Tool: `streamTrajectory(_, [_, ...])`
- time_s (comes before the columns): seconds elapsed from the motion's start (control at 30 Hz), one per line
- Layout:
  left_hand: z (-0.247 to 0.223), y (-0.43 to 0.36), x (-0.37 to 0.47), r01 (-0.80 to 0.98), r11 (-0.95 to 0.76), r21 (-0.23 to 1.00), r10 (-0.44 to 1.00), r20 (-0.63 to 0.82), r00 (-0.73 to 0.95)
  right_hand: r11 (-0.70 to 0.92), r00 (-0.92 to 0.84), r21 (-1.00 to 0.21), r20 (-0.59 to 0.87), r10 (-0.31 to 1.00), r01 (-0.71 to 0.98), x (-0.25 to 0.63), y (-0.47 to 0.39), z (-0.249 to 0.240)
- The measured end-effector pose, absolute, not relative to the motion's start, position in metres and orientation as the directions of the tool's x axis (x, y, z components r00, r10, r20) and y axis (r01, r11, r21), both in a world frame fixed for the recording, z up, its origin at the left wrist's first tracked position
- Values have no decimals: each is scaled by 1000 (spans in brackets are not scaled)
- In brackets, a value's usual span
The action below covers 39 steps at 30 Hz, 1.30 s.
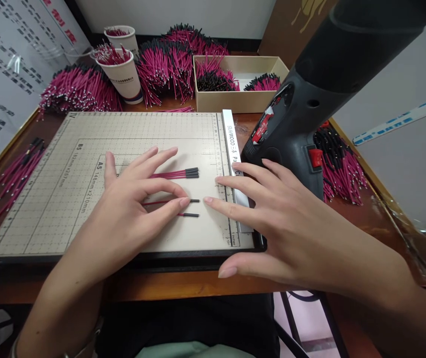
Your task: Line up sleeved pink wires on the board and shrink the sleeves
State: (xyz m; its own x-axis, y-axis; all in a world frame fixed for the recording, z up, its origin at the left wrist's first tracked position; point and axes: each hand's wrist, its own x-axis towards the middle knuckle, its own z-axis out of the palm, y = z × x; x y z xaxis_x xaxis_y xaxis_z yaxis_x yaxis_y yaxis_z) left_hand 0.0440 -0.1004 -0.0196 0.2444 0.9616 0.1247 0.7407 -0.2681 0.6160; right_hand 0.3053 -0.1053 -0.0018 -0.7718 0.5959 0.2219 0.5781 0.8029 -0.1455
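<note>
My left hand (134, 199) pinches a thin magenta wire with a black sleeved end (195, 201) between thumb and forefinger, low over the paper cutter board (153, 132). Its other fingers are spread. Just below lies another sleeved wire (191, 215), partly under the hand. Above the pinch, several wires with black ends (192, 172) lie side by side on the board. My right hand (272, 209) is open, palm down, fingers stretched over the right side of the board and its metal edge strip (233, 144). The forefinger tip is close to the pinched wire's black end.
A dark heat gun (295, 119) stands at the right, near my right hand. Behind the board are a cardboard box (242, 102), paper cups (123, 79) and piles of magenta wires (164, 69). More wires lie at left (21, 174) and right (341, 164).
</note>
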Motion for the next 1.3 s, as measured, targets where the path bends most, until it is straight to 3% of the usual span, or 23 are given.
streamTrajectory(0.37, [-14,-103,46,731,-212,648,977,140,160,793,-747,-141,269,607,593,303,-104,-5])
streamTrajectory(0.57, [-5,-97,54,861,-219,459,963,243,115,776,-733,-90,276,622,625,301,-102,-12])
streamTrajectory(0.7, [-1,-86,61,892,-219,394,967,208,146,778,-738,-79,269,619,623,301,-100,-14])
streamTrajectory(1.07, [7,-79,56,852,-184,491,977,-1,212,782,-742,-98,261,618,616,301,-99,-14])
streamTrajectory(1.3, [5,-83,51,835,-180,521,973,-30,228,784,-743,-117,258,617,610,302,-99,-13])
